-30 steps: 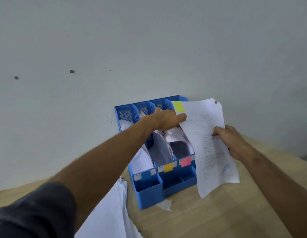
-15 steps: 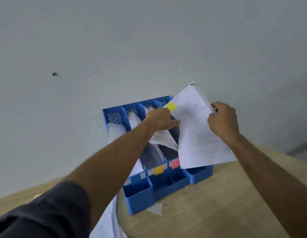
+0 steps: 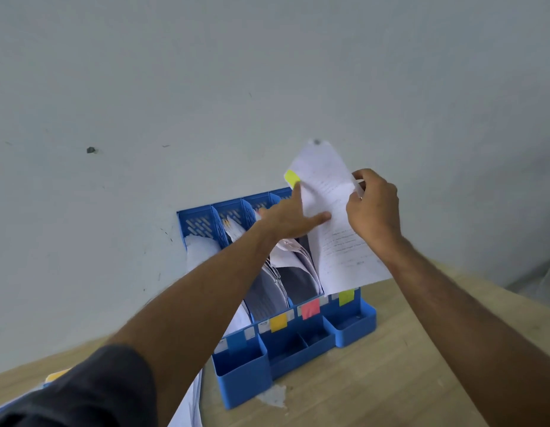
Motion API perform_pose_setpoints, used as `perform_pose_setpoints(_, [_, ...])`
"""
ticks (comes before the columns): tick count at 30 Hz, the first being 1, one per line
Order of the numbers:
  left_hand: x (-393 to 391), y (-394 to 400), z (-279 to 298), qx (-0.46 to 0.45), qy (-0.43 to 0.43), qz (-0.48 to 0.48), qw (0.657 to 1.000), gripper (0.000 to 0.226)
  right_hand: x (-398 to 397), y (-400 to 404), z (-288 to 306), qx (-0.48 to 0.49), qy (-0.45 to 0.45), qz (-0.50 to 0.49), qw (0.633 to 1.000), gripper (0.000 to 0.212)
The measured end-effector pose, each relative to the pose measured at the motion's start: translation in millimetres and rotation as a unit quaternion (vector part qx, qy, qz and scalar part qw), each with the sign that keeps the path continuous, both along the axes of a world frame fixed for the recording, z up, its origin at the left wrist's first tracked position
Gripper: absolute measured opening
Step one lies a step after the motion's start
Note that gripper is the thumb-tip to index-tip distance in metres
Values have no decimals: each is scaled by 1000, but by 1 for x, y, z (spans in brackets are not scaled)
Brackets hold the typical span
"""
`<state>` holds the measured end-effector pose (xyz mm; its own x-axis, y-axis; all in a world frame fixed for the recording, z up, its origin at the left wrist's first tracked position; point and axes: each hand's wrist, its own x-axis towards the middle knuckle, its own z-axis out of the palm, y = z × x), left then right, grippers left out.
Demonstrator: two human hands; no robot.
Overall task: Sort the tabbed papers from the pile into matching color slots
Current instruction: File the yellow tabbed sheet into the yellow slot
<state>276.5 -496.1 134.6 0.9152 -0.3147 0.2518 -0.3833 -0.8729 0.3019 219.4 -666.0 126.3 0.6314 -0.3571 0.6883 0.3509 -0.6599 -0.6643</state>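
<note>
**Yellow-green tabbed sheet being filed at rightmost slot**

The person's right hand (image 3: 372,208) is gripping the white printed sheet with the yellow-green tab (image 3: 329,217) by its right edge, holding it upright over the right end of the blue plastic four-slot file rack (image 3: 353,328). The left hand (image 3: 290,218) is lying with straight fingers against the sheet's left edge, forefinger touching the tab. The rack's yellow-green label (image 3: 346,296) is sitting directly below. Judged next: the lower edge needs lowering into that slot, clear of the neighbouring papers
</note>
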Motion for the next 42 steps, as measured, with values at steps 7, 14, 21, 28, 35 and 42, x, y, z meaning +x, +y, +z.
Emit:
perform_pose_setpoints(7, [13,9,24,-172,-70,-38,982,137,-4,9,-1,-73,3,-54,996,37])
perform_pose_setpoints(14, [13,18,63,-251,-159,-63,953,31,-5,8,0,-26,-38,37,998,31])
perform_pose_setpoints(21, [16,30,76,-202,-226,-57,951,22,-11,-7,-19,-140,104,20,985,32])
perform_pose_setpoints(28, [14,35,65,-195,-155,-86,965,35,0,11,-50,-214,116,-44,969,13])
perform_pose_setpoints(35, [9,43,56,44,-120,-7,992,55,6,22,-89,-250,169,-32,953,49])
perform_pose_setpoints(42, [7,43,42,48,-111,-17,993,59,8,17,-105,-240,219,-54,944,23])
